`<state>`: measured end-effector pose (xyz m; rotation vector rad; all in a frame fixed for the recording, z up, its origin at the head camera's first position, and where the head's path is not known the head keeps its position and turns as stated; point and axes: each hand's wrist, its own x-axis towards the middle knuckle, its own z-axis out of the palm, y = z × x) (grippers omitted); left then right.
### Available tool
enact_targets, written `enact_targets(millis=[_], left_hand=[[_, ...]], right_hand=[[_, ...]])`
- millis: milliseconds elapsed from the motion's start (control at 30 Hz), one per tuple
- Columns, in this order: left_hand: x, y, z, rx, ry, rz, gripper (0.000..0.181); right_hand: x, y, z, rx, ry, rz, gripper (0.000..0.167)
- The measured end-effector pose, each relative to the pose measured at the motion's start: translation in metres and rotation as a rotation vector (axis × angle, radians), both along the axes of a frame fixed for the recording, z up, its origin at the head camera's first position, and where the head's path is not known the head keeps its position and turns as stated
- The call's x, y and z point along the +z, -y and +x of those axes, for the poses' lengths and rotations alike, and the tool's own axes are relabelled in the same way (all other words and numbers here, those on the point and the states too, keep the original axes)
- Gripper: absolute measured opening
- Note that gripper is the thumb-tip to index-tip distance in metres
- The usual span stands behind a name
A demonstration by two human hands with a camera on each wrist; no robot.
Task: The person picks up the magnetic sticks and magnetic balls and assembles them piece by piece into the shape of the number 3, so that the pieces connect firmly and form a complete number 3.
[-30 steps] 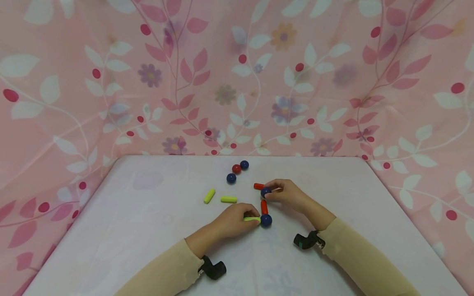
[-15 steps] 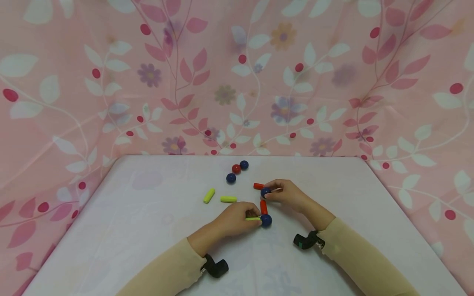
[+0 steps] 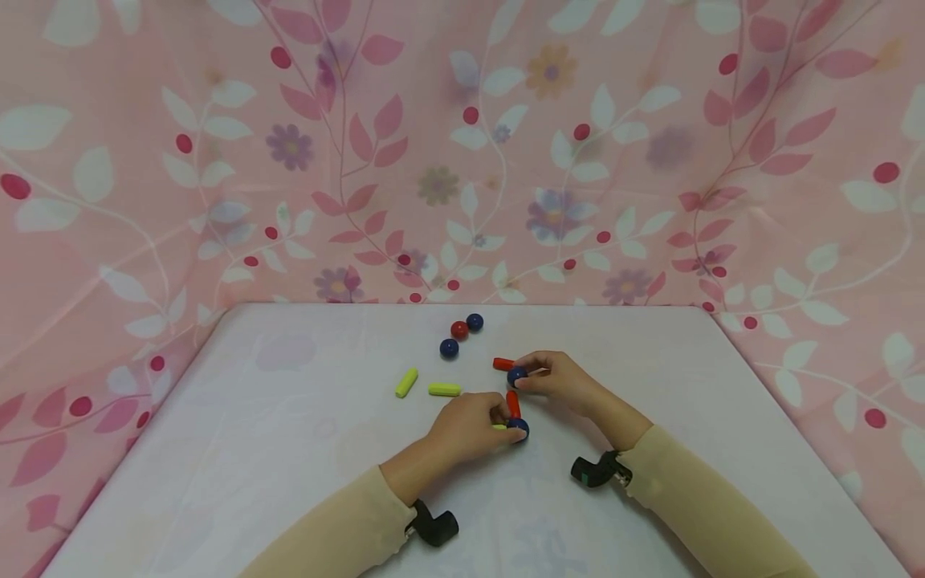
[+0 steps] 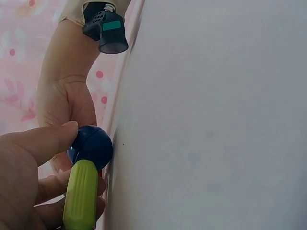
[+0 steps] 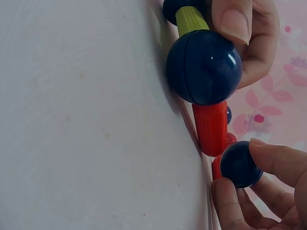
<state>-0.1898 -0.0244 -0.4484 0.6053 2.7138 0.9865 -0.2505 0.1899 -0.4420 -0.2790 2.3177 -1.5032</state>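
My left hand [image 3: 468, 427] grips a blue ball [image 3: 520, 425] with the thumb across its near side. A yellow-green rod [image 4: 80, 196] runs from that ball under the palm, and another blue ball [image 5: 184, 9] sits at the rod's other end. From the gripped ball a red rod [image 3: 513, 404] points away toward a third blue ball [image 3: 516, 377], pinched between thumb and fingers of my right hand [image 3: 564, 380]. Whether this rod joins the right-hand ball I cannot tell. Just beyond the right fingertips lies a second red rod [image 3: 503, 364], partly covered by them.
On the white table [image 3: 289, 449], two loose yellow-green rods [image 3: 444, 389] lie left of the hands. Farther back a red ball [image 3: 459, 330] rests between two blue balls [image 3: 449, 348]. A pink floral cloth [image 3: 433, 160] hangs behind the table.
My left hand has slid slightly right, from the yellow-green rod onto the blue ball, its thumb now over the ball. My right hand stays in place with its ball.
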Motion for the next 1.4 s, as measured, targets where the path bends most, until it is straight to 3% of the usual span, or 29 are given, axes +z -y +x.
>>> enact_targets(millis=[233, 333, 433, 533, 967, 1400], left_hand=[[0.003, 0.0, 0.001, -0.037, -0.02, 0.028, 0.027], [0.002, 0.0, 0.001, -0.059, -0.042, 0.035, 0.024], [0.002, 0.0, 0.001, -0.083, -0.066, 0.036, 0.023], [0.003, 0.001, 0.002, -0.099, -0.074, 0.04, 0.024], [-0.001, 0.003, 0.005, -0.094, -0.097, 0.045, 0.026], [0.002, 0.003, 0.007, -0.09, -0.079, 0.066, 0.025]], right_hand=[[0.012, 0.004, 0.009, 0.005, -0.025, 0.023, 0.036], [0.01, 0.002, 0.008, 0.009, -0.027, 0.024, 0.036], [-0.002, -0.002, -0.001, 0.0, -0.019, 0.029, 0.036], [-0.001, -0.001, -0.001, -0.009, -0.01, 0.034, 0.035], [0.004, 0.002, -0.001, 0.008, -0.011, 0.088, 0.035], [0.003, 0.007, -0.004, 0.01, 0.019, 0.06, 0.03]])
